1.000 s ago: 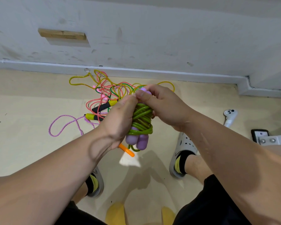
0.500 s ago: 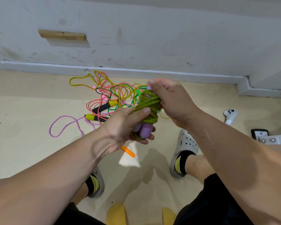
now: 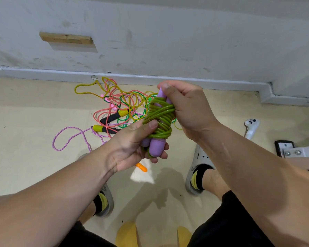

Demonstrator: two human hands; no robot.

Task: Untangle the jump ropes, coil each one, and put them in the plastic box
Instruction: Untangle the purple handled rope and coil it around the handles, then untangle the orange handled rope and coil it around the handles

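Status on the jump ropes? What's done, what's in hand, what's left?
Done: nothing visibly boxed; no plastic box in view. In hand: one green rope wound around its purple handles, left hand holding the bottom, right hand gripping the top; looks nearly coiled. Left: the tangled pile by the wall, yellow, pink, green and purple cords plus black-and-yellow handles, all to separate, coil and box.
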